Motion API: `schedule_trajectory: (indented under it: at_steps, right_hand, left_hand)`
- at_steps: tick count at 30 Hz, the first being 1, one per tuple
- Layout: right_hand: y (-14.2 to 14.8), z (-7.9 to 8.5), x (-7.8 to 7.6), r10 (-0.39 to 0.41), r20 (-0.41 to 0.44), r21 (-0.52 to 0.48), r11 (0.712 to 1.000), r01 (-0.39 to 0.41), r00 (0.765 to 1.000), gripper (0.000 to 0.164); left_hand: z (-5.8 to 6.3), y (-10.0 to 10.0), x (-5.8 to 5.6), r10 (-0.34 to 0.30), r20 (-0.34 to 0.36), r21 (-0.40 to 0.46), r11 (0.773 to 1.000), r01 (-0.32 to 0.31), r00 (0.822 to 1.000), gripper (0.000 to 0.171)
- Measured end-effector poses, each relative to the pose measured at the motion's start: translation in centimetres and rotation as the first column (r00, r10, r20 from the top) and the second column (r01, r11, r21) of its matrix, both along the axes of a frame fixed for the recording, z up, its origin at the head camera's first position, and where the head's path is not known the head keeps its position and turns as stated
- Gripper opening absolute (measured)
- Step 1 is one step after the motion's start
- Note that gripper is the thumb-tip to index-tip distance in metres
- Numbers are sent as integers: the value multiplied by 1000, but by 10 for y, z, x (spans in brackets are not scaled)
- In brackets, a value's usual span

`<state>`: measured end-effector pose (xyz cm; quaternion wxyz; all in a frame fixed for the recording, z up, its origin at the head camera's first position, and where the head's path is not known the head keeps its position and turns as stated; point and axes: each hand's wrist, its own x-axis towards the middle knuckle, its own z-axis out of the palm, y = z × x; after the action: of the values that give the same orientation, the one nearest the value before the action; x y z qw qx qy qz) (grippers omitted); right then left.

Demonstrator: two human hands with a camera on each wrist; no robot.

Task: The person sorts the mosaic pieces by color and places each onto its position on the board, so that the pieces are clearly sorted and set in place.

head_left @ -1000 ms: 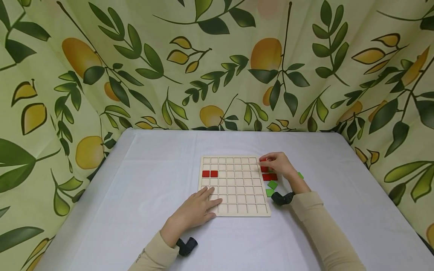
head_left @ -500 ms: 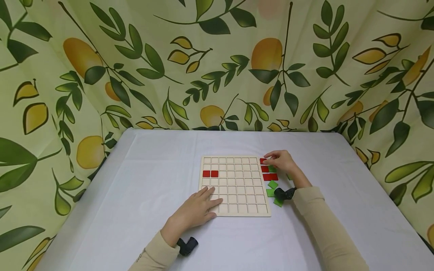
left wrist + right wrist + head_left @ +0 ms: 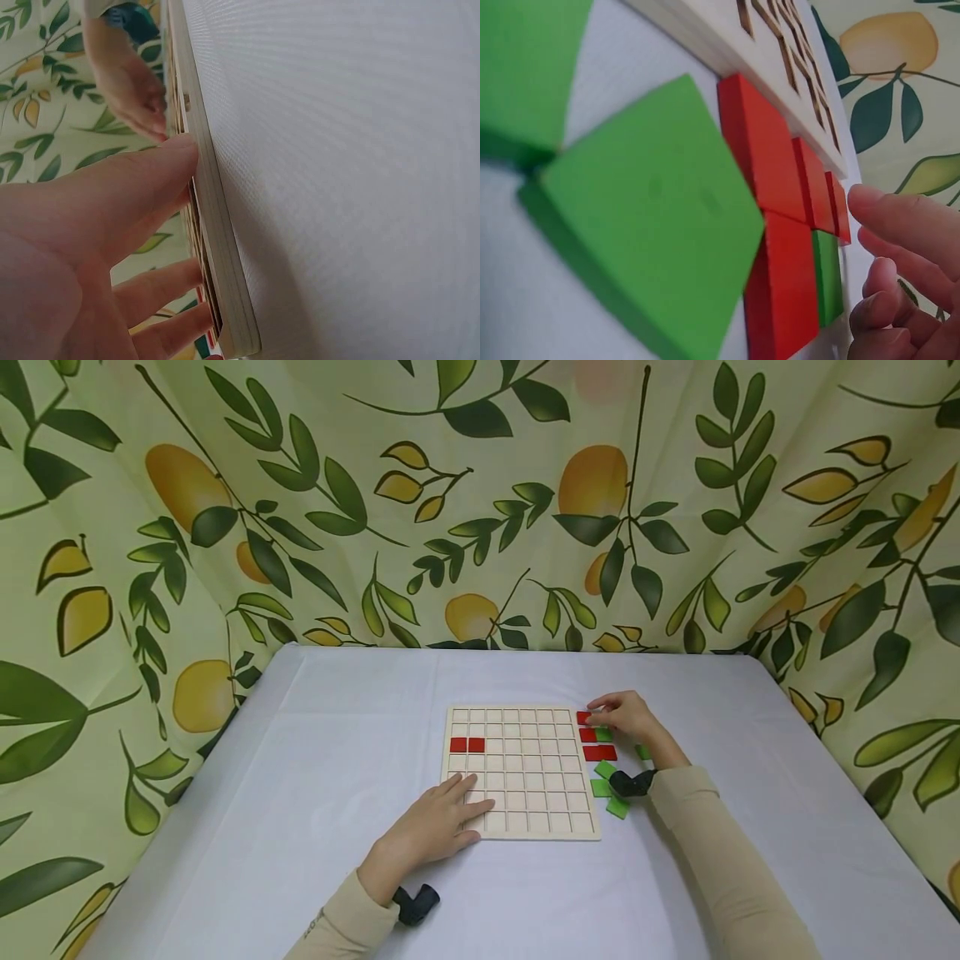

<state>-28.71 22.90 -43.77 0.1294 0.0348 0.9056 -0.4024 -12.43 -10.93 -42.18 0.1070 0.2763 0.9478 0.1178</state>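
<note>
A pale wooden grid board [image 3: 528, 766] lies flat on the table, with two red square tiles [image 3: 467, 745] side by side in its left part. My left hand [image 3: 431, 822] rests on the board's lower left corner, fingers spread; in the left wrist view its thumb is against the board's side edge [image 3: 217, 232]. Right of the board, my right hand [image 3: 628, 714] has its thumb and index finger at the uppermost loose red tile [image 3: 582, 717], which lies on the table. In the right wrist view the fingertips are beside that red tile [image 3: 840, 206]; other fingers are curled, and contact is unclear.
Below that tile lie more red tiles [image 3: 598, 753] and a green tile [image 3: 603, 735]. Several green tiles [image 3: 617, 808] are scattered nearer the front, partly under the black wrist device [image 3: 630, 783]. A leaf-patterned curtain [image 3: 480, 527] stands behind the white table [image 3: 352, 718].
My right hand has drawn back slightly to the right, uncovering the uppermost red tile beside the board. My left hand has stayed on the board.
</note>
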Motion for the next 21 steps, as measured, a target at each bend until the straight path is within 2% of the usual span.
schedule_trajectory:
  at_steps: [6,21]
  right_hand:
    - [1,-3,-2,12,21,17,1000,-12,1000,44]
    - [1,-4,-1,9,4,9,1000,-9,1000,41]
  left_hand:
    - [-1,0,-2,0,1,-9,1000,0,1000,45]
    - [0,0,-1,-3,-5,-17,1000,3,1000,45]
